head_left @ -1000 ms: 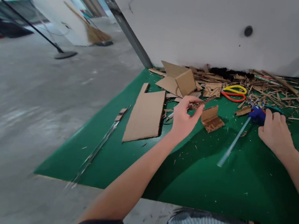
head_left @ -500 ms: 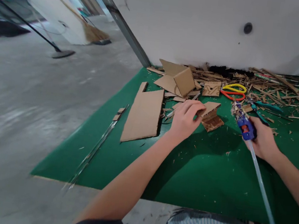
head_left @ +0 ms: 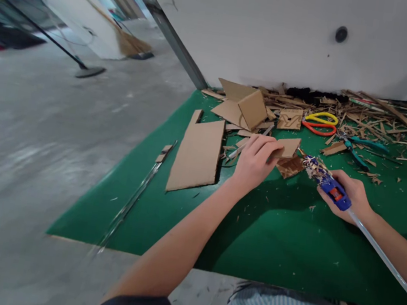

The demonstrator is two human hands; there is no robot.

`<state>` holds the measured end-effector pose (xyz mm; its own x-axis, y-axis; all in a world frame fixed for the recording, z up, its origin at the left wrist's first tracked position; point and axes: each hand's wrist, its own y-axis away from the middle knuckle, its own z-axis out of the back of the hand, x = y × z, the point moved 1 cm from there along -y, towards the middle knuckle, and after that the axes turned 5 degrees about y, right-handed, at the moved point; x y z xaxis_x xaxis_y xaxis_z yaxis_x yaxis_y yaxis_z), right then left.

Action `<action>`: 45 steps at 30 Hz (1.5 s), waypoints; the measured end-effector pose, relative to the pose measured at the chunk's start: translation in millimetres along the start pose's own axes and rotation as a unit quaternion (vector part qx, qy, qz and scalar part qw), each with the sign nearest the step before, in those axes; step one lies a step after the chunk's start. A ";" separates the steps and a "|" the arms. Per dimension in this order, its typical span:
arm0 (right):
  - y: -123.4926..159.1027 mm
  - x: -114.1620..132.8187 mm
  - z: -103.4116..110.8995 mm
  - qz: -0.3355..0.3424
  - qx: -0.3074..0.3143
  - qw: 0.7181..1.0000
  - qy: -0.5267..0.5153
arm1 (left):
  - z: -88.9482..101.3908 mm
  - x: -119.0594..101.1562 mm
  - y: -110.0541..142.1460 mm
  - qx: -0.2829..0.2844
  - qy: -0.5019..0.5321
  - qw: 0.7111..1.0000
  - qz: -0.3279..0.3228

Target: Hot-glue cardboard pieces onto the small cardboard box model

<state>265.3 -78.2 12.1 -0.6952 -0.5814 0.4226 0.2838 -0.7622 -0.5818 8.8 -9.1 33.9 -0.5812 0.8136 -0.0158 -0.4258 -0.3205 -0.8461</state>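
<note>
My left hand (head_left: 255,161) pinches a small flat cardboard piece (head_left: 288,147) over the green mat (head_left: 283,234). Just under that piece lies a brown folded cardboard bit (head_left: 289,166). My right hand (head_left: 349,195) grips a blue glue gun (head_left: 330,183), its crusted nozzle pointing left at the held cardboard piece. A clear glue stick (head_left: 385,259) trails out of the gun's back toward the lower right.
A large cardboard sheet (head_left: 198,154) lies left of my left hand, with a metal ruler (head_left: 136,198) near the mat's left edge. Cardboard offcuts (head_left: 245,107), yellow and orange scissors (head_left: 319,122), teal pliers (head_left: 363,144) and several strips crowd the far side by the white wall.
My right hand picked the glue gun up off the mat and swung its nozzle left toward the cardboard. My left hand swapped a thin strip for the flat cardboard piece.
</note>
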 end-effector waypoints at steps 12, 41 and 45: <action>-3.9 8.3 6.2 -0.016 0.023 0.999 -0.025 | 1.4 2.5 0.4 0.015 -0.039 0.999 -0.020; -3.2 10.4 1.4 0.018 0.067 0.997 -0.034 | -0.8 2.2 5.5 0.045 -0.069 0.996 -0.013; -3.9 10.9 2.4 0.003 0.071 0.997 -0.027 | -0.9 3.4 6.8 0.033 -0.055 0.998 -0.022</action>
<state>258.2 -82.2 20.7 -0.6584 -0.5972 0.4582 0.3814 -0.7895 -0.4809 4.5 -8.1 27.7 -0.6321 0.7706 0.0813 -0.4949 -0.3207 -0.8076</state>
